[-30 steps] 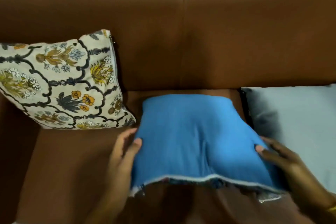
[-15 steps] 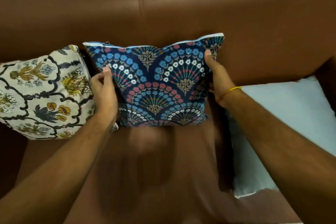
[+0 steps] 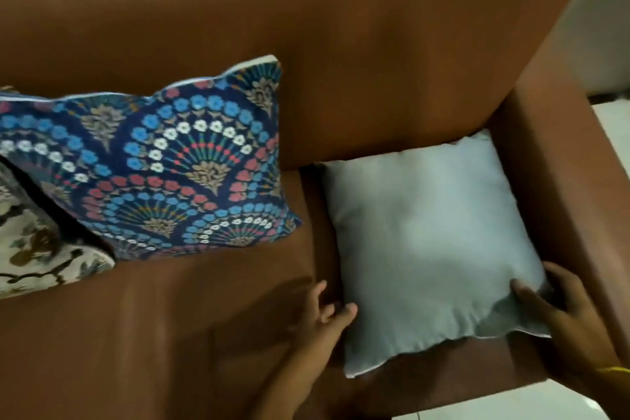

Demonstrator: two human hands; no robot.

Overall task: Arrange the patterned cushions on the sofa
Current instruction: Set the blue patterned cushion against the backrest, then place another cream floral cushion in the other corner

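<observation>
A pale grey cushion (image 3: 426, 232) lies flat on the right end of the brown sofa seat (image 3: 153, 334), with its plain side up. My right hand (image 3: 559, 310) holds its near right corner, thumb on top of the fabric. My left hand (image 3: 320, 317) is at the cushion's near left edge with fingers spread, the thumb just touching the edge. A dark blue cushion with a fan-and-flower pattern (image 3: 170, 174) leans upright against the sofa back. A cream floral cushion (image 3: 37, 249) sits at the far left, partly behind the blue one and cut off by the frame.
The sofa's right armrest (image 3: 562, 164) runs close along the grey cushion's right side. The tall brown backrest (image 3: 306, 10) fills the top of the view. Pale floor (image 3: 613, 133) shows beyond the armrest and below the seat's front edge.
Both hands have let go of the blue patterned cushion, which now leans against the back. My view and both hands have shifted right to the grey cushion, and the right hand has gripped its corner.
</observation>
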